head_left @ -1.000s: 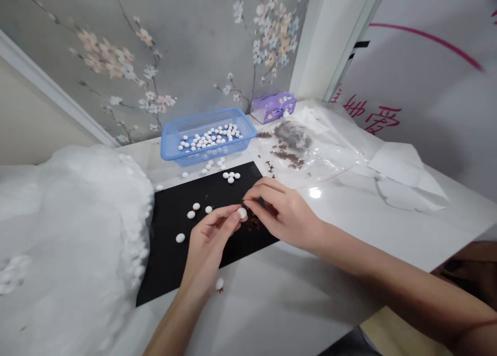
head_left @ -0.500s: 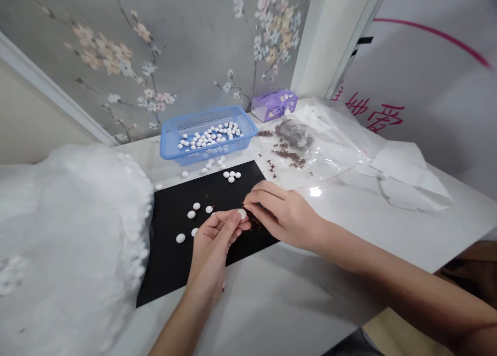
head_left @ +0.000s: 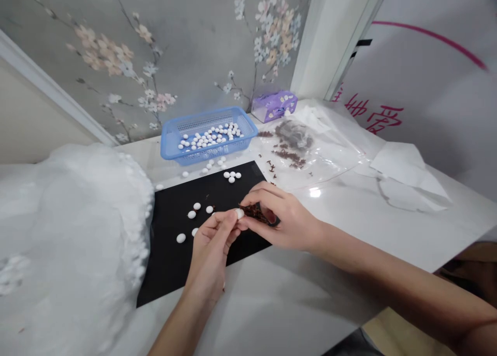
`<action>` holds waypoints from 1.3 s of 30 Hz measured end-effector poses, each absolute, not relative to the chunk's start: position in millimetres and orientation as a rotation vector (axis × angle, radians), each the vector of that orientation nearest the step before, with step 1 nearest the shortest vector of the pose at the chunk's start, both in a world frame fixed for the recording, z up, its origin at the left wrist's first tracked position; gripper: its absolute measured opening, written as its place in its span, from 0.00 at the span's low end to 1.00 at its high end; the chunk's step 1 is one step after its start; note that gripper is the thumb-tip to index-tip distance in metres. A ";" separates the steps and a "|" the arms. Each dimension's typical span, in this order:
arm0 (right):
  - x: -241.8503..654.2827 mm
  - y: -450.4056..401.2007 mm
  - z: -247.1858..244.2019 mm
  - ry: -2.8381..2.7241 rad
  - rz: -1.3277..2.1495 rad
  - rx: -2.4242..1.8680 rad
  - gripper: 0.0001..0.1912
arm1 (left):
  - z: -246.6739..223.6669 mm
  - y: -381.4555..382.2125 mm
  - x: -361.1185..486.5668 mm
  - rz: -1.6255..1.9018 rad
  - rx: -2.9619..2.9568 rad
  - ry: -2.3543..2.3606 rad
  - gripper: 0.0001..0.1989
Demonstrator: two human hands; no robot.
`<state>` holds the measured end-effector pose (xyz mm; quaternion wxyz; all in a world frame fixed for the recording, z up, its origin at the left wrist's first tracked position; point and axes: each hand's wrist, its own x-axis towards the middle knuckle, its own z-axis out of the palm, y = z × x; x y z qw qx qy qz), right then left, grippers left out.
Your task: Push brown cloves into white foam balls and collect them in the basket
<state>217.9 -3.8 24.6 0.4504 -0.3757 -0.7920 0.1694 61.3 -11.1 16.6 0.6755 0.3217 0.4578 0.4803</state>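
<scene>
A small white foam ball [head_left: 239, 213] is pinched between the thumb and fingers of my left hand [head_left: 215, 242], above a black sheet [head_left: 171, 265]. My right hand [head_left: 285, 216] meets it from the right, thumb and index finger curved around the ball's right side. In the gap of the right hand's fingers, small dark brown pieces [head_left: 254, 213] show on the sheet. Whether a brown piece is also pinched there is too small to tell. Several more white balls [head_left: 180, 238] lie on the sheet, some with brown bits beside them.
Behind the sheet stands a blue basket [head_left: 169, 151] with many white balls. A large translucent bag [head_left: 70, 242] of white balls bulges at left. To the right lie a clear plastic bag [head_left: 334, 156] with brown pieces, a purple tissue pack [head_left: 274, 106] and white paper [head_left: 411, 174].
My right thumb and index finger have spread from a tight pinch and come against the ball. The left hand has shifted the ball slightly left.
</scene>
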 end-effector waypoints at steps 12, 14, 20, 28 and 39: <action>219.4 -2.1 22.6 -2.050 0.416 -0.880 0.05 | 19.4 -11.4 61.8 1.044 0.740 1.075 0.08; 219.1 -1.8 21.2 -2.061 0.423 -0.875 0.04 | 19.1 -11.7 61.3 1.037 0.745 1.091 0.09; 217.5 -2.6 19.9 -2.061 0.408 -0.892 0.04 | 18.6 -11.9 60.4 1.024 0.781 1.086 0.08; 218.5 0.5 16.8 -2.074 0.287 -1.097 0.09 | 27.7 -1.1 45.7 0.915 1.115 1.289 0.11; 220.5 39.6 -6.9 -2.239 0.288 -1.414 0.21 | 33.8 10.5 19.6 0.777 2.350 1.736 0.06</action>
